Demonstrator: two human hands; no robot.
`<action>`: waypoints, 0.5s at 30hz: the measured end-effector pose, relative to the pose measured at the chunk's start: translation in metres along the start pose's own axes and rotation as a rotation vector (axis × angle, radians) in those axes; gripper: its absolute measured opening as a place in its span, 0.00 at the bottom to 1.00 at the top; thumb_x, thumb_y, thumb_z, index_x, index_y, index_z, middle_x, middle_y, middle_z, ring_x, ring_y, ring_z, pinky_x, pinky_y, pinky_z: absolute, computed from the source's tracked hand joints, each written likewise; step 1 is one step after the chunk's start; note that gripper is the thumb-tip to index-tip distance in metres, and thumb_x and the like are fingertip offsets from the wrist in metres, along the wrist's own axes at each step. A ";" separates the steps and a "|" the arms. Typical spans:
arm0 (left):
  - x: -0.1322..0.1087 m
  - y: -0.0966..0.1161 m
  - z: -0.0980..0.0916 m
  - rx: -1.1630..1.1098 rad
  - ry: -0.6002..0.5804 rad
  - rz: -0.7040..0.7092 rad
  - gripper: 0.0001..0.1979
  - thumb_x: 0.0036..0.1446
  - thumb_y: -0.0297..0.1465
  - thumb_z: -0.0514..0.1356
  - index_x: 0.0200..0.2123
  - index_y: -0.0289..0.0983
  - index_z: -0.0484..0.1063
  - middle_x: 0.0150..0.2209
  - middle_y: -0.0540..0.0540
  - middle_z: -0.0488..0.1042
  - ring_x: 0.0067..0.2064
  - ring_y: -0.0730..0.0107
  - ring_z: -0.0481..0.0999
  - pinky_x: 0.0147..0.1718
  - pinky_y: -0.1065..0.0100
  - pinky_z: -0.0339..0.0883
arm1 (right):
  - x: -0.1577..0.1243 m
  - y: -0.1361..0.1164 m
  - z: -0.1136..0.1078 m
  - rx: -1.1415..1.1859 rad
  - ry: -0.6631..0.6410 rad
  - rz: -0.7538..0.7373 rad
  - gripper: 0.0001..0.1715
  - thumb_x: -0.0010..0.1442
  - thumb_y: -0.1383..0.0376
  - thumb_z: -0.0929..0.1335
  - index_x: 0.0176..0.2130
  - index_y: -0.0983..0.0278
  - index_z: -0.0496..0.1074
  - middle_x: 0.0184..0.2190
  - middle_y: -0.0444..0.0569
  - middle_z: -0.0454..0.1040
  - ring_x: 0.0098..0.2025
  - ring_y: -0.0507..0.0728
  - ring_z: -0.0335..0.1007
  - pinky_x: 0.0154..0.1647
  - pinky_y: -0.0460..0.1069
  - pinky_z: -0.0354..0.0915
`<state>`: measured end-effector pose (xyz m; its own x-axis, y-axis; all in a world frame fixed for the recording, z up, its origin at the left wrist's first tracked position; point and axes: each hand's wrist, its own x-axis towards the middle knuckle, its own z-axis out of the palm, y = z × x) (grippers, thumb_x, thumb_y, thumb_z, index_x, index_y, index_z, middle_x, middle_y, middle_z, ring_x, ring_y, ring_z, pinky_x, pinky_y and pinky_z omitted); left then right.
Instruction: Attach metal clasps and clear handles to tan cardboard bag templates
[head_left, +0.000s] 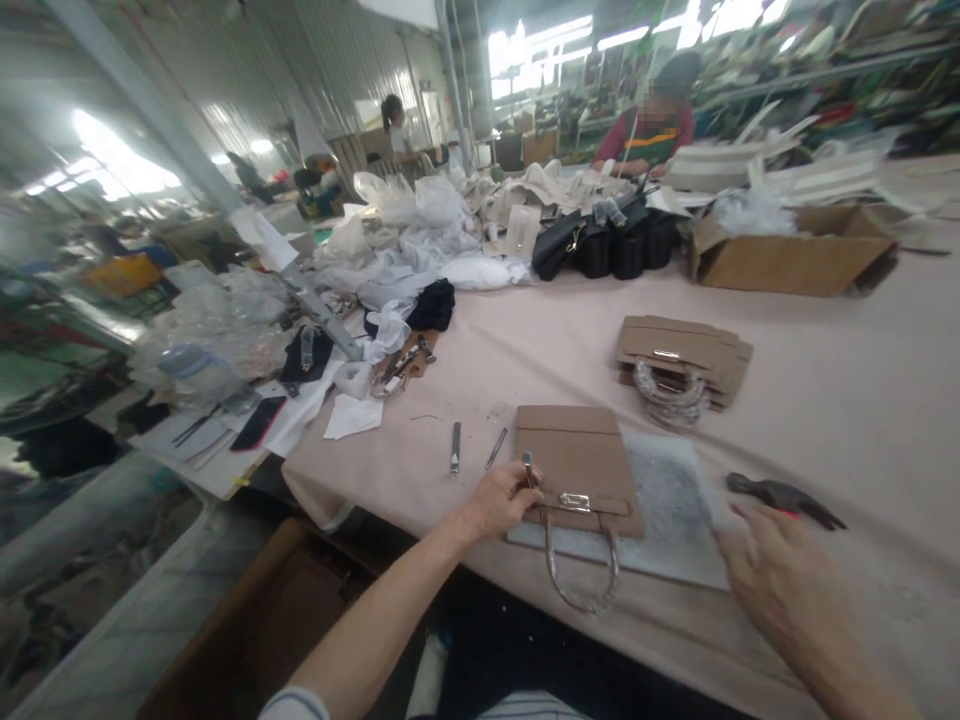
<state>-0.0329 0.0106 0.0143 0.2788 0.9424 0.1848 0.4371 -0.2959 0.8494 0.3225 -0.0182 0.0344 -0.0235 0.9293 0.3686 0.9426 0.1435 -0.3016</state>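
Two hands (pixel 504 500), one tan handbag (pixel 577 465)

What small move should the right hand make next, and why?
Probably reach forward and pick up the hammer. The right hand is open and empty just short of it, while the left hand holds a metal tool upright on the tan handbag, seemingly ready for striking.

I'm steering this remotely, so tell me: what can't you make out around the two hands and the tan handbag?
- Head view: the left hand covers the lower end of the metal tool at the tan handbag; its tip is hidden.
- The right hand is motion-blurred; whether it touches the dark tool is unclear.
- The clasp is too small to tell whether it is latched.
- The stacked handbags overlap; their count is unclear.
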 end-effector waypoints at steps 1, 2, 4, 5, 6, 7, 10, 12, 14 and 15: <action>0.000 0.001 -0.001 0.013 -0.004 0.013 0.07 0.56 0.26 0.62 0.40 0.36 0.75 0.40 0.46 0.80 0.43 0.64 0.79 0.48 0.65 0.73 | 0.002 -0.020 0.010 0.028 0.013 -0.110 0.22 0.67 0.55 0.61 0.48 0.67 0.72 0.49 0.66 0.73 0.53 0.69 0.70 0.52 0.61 0.66; 0.001 0.002 -0.001 0.031 -0.007 0.025 0.07 0.55 0.25 0.62 0.39 0.36 0.75 0.40 0.45 0.80 0.44 0.64 0.79 0.49 0.65 0.73 | 0.003 -0.040 0.020 0.057 0.026 -0.176 0.23 0.68 0.55 0.61 0.51 0.69 0.71 0.49 0.65 0.73 0.52 0.68 0.70 0.52 0.60 0.66; 0.002 0.006 -0.002 0.086 -0.010 0.048 0.07 0.56 0.25 0.62 0.39 0.37 0.75 0.40 0.45 0.80 0.44 0.63 0.79 0.49 0.64 0.73 | 0.001 -0.076 0.040 0.075 -0.032 -0.247 0.22 0.68 0.57 0.62 0.54 0.67 0.69 0.52 0.62 0.71 0.52 0.67 0.68 0.50 0.59 0.66; 0.004 0.008 -0.003 0.124 -0.018 0.060 0.06 0.56 0.25 0.62 0.39 0.36 0.75 0.40 0.44 0.80 0.44 0.63 0.79 0.48 0.64 0.73 | -0.002 -0.090 0.048 0.048 -0.059 -0.248 0.21 0.68 0.58 0.63 0.55 0.66 0.68 0.54 0.61 0.70 0.52 0.67 0.67 0.50 0.59 0.65; 0.005 0.010 -0.003 0.164 -0.035 0.071 0.06 0.56 0.25 0.62 0.38 0.36 0.75 0.39 0.44 0.80 0.43 0.62 0.80 0.48 0.64 0.73 | -0.006 -0.101 0.055 0.016 -0.077 -0.237 0.21 0.67 0.59 0.63 0.56 0.66 0.68 0.55 0.60 0.70 0.54 0.68 0.66 0.50 0.60 0.64; 0.006 0.011 -0.003 0.201 -0.059 0.081 0.05 0.57 0.26 0.62 0.38 0.36 0.75 0.39 0.43 0.80 0.43 0.61 0.80 0.47 0.63 0.74 | -0.009 -0.108 0.060 -0.011 -0.090 -0.225 0.22 0.67 0.60 0.63 0.58 0.65 0.67 0.57 0.60 0.69 0.55 0.68 0.65 0.51 0.61 0.63; 0.009 0.009 0.000 0.193 -0.089 0.069 0.04 0.55 0.26 0.62 0.35 0.36 0.75 0.37 0.43 0.80 0.41 0.60 0.80 0.45 0.62 0.75 | -0.016 -0.114 0.064 -0.041 -0.103 -0.194 0.23 0.67 0.62 0.64 0.60 0.65 0.66 0.58 0.60 0.68 0.56 0.68 0.63 0.53 0.62 0.62; 0.007 0.003 0.004 0.033 0.004 -0.009 0.04 0.55 0.27 0.61 0.35 0.35 0.75 0.38 0.42 0.81 0.41 0.61 0.81 0.45 0.62 0.76 | -0.016 -0.111 0.062 -0.040 -0.118 -0.184 0.23 0.67 0.62 0.65 0.59 0.64 0.66 0.58 0.59 0.68 0.56 0.68 0.63 0.53 0.61 0.62; 0.002 -0.003 0.007 -0.165 0.145 -0.099 0.04 0.57 0.28 0.59 0.35 0.34 0.74 0.39 0.40 0.82 0.42 0.61 0.82 0.44 0.62 0.77 | -0.015 -0.110 0.060 -0.036 -0.132 -0.171 0.23 0.66 0.62 0.66 0.59 0.64 0.67 0.58 0.58 0.69 0.56 0.68 0.63 0.53 0.61 0.62; 0.000 -0.004 0.007 -0.226 0.201 -0.122 0.05 0.58 0.28 0.59 0.36 0.34 0.74 0.40 0.40 0.82 0.42 0.61 0.82 0.44 0.62 0.78 | -0.015 -0.110 0.059 -0.031 -0.136 -0.168 0.23 0.66 0.62 0.67 0.59 0.64 0.67 0.58 0.58 0.69 0.56 0.68 0.63 0.53 0.61 0.62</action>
<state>-0.0285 0.0105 0.0068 0.0516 0.9873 0.1501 0.2492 -0.1582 0.9554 0.1994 -0.0277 0.0103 -0.2235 0.9310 0.2887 0.9316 0.2912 -0.2177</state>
